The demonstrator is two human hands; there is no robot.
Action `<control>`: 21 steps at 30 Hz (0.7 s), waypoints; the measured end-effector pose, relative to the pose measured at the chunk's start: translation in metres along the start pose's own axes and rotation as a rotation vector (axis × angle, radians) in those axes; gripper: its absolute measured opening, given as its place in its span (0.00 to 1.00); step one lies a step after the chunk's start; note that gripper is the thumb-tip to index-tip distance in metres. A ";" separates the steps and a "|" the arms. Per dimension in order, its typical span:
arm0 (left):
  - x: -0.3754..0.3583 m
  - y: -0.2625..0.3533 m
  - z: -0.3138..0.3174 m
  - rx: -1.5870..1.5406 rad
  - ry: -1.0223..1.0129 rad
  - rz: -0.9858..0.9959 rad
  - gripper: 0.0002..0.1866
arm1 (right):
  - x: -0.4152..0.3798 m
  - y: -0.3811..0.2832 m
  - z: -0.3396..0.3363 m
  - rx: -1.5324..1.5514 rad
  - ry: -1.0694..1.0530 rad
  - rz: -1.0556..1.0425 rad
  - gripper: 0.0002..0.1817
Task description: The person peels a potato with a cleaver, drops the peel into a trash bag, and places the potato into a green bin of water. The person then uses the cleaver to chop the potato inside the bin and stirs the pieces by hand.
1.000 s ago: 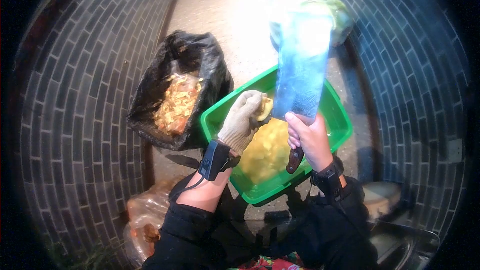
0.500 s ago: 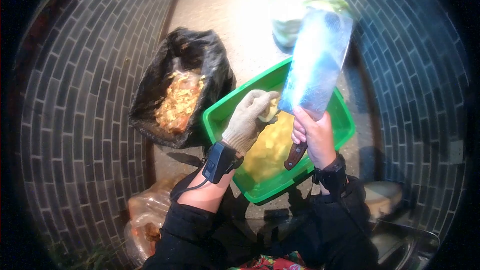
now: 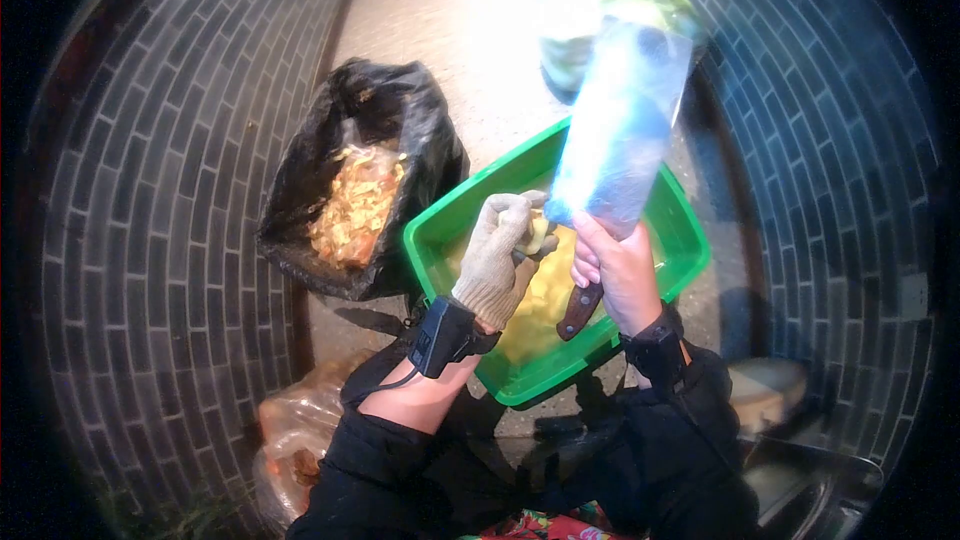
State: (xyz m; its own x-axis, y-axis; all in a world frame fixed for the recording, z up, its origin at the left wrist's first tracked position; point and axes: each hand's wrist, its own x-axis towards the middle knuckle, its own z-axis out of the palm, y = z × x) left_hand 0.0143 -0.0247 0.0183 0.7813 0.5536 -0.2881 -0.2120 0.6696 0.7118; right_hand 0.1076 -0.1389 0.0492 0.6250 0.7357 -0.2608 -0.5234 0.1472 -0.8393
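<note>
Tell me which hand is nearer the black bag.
Left. The left hand is over the green tub, right of the black bag; the right hand, gripping the cleaver, is farther right.

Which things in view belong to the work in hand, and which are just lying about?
In the work:
- cleaver, in the right hand
- yellow piece, in the gloved left hand
- green tub, beneath both hands
- black bag of scraps, probably

Apparently lying about:
- clear bag, lower left
- pale green bundle, beyond the tub
</note>
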 end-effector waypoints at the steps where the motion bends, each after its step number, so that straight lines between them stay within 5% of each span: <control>1: 0.002 -0.002 -0.002 -0.016 0.002 0.018 0.07 | 0.000 0.000 0.000 0.002 0.001 -0.002 0.09; 21: 0.012 0.005 -0.010 0.178 -0.065 0.094 0.08 | -0.001 0.017 0.009 0.291 -0.054 0.144 0.05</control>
State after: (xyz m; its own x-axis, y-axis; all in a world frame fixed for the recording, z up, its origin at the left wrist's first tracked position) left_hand 0.0167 -0.0098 0.0118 0.8007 0.5724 -0.1768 -0.1833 0.5151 0.8373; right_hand 0.0930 -0.1314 0.0393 0.5049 0.7954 -0.3352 -0.7527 0.2157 -0.6220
